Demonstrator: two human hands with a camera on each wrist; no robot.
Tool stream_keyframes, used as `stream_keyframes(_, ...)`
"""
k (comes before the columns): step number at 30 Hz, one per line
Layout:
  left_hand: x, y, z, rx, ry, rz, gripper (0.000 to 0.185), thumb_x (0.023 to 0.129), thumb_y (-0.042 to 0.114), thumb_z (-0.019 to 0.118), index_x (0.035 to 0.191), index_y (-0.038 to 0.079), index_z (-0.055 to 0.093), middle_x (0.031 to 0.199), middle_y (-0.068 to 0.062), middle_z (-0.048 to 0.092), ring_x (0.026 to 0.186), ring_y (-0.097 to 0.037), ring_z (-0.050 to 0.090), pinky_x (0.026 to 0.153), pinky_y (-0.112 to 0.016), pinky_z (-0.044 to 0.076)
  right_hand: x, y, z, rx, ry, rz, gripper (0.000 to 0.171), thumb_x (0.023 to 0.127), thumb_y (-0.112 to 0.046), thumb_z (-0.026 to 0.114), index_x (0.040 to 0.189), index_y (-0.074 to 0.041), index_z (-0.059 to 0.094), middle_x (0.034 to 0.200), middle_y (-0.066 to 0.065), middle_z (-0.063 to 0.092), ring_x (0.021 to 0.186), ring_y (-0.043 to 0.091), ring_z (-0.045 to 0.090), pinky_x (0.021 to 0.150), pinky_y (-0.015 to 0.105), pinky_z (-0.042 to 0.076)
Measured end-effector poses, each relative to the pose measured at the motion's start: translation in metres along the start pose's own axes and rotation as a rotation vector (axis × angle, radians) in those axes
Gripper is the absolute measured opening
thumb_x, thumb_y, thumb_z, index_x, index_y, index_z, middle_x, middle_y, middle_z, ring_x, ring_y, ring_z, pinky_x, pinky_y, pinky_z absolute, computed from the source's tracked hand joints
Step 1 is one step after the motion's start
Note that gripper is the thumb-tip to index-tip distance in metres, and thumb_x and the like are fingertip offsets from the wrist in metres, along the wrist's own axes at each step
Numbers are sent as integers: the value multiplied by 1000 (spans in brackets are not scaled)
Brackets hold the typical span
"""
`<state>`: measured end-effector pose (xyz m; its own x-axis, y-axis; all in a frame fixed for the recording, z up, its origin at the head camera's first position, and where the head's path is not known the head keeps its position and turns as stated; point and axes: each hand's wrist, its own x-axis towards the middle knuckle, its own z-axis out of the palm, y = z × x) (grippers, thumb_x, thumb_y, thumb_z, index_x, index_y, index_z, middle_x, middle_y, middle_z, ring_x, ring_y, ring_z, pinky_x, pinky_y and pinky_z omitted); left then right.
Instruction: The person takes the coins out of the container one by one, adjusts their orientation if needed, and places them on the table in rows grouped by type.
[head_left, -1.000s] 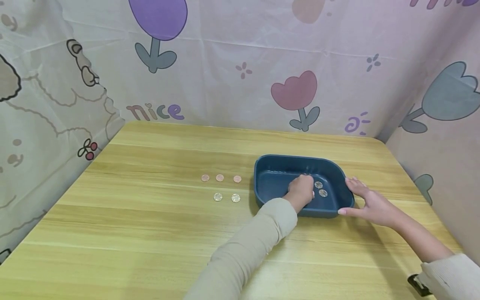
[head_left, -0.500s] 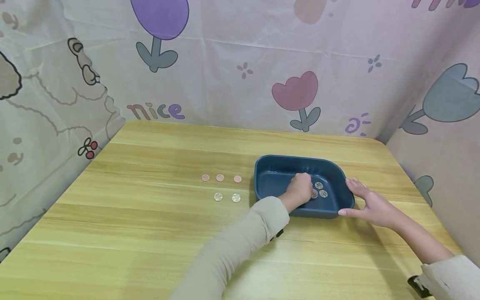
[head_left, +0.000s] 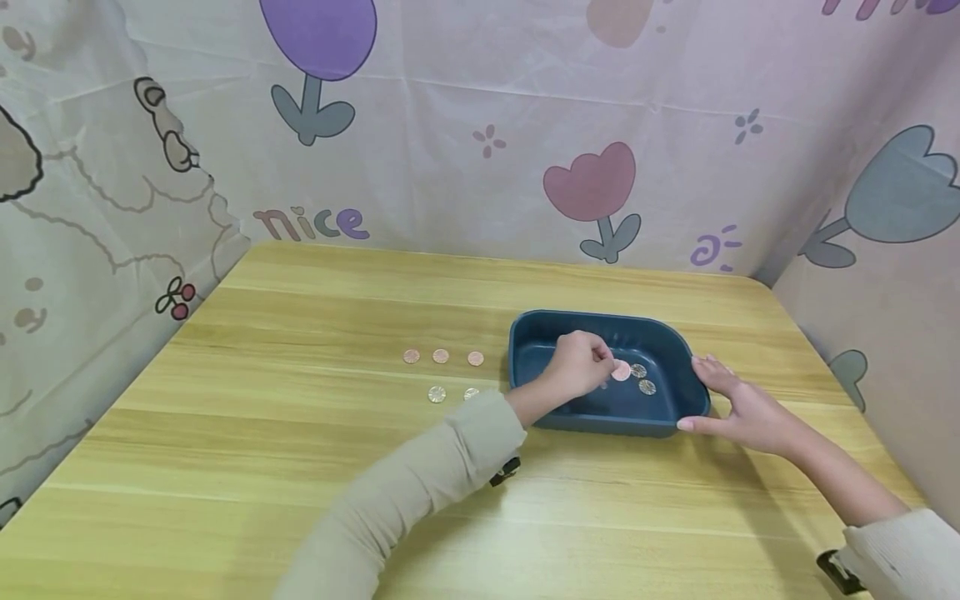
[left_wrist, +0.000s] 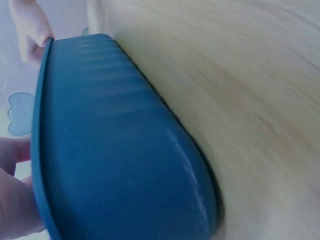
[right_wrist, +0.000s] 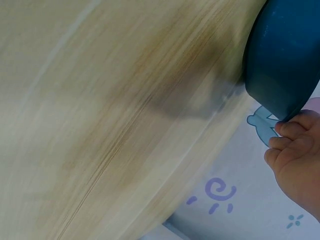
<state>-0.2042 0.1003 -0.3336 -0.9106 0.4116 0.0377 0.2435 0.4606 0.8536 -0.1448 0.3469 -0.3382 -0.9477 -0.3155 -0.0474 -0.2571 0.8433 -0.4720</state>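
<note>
My left hand is over the dark blue plastic tub, pinching a pinkish copper coin between thumb and fingertips. On the tub floor, just right of that coin, lie two pale gold coins. My right hand holds the tub's right end, thumb at the front corner and fingers over the rim. The right wrist view shows its fingers bent at the rim. In the left wrist view the tub's outer wall fills the middle, with my left hand beyond its rim.
Left of the tub, a row of three copper coins lies on the wooden table. Two silvery gold coins lie in front of them, one partly behind the left sleeve. A printed cloth hangs behind the table.
My left hand has drawn back leftward and up from the tub floor with the copper coin, which showed by its fingertips half a second ago. My right hand stays at the rim.
</note>
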Motion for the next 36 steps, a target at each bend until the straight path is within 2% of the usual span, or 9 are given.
stream_keyframes(6,-7,-8,-21,-77,38,10,14,88,11,62,81,1,68,69,-11,68,67,-23,68,48,-16,45,-1,-1,-1,7,-5,1,96,77,-34,74,141,12,20,145,37,17,136,52,9,102,68,15)
stream_keyframes(13,-16,-17,-40,-117,60,82,13,88,10,63,82,-1,68,68,-13,66,63,-21,66,52,-17,49,-1,1,-2,2,-2,-7,95,77,-33,74,141,12,20,145,37,17,136,52,9,102,67,14)
stream_keyframes(16,-21,-22,-47,-150,71,92,13,87,8,63,82,-3,67,68,-16,66,62,-24,66,53,-19,51,-1,1,-1,4,-4,-5,95,77,-33,74,142,11,20,145,37,17,136,52,9,102,68,14)
stream_keyframes(23,-33,-36,-65,-219,79,14,13,88,9,62,85,-4,65,69,-14,63,71,-36,65,66,-37,56,-2,2,-2,16,-8,4,95,77,-32,74,142,10,19,145,37,15,136,52,8,101,68,15)
stream_keyframes(26,-36,-43,-73,-233,92,-14,13,87,9,63,85,-4,65,68,-10,62,64,-29,64,66,-36,57,-2,2,-2,7,-6,2,95,77,-33,74,142,10,19,145,37,15,136,52,8,101,68,15)
stream_keyframes(31,-43,-56,-91,-245,122,-58,12,86,8,64,86,-5,65,69,-8,62,55,-7,56,67,-36,57,-1,0,-1,-8,-4,-3,95,77,-34,73,142,10,19,145,37,17,136,51,10,101,68,17)
stream_keyframes(36,-50,-74,-113,-226,151,-92,15,86,8,64,90,-6,64,78,-16,65,62,-10,61,73,-41,56,-1,0,-1,-4,-1,-7,95,77,-34,73,143,9,18,146,36,17,137,51,9,101,68,17)
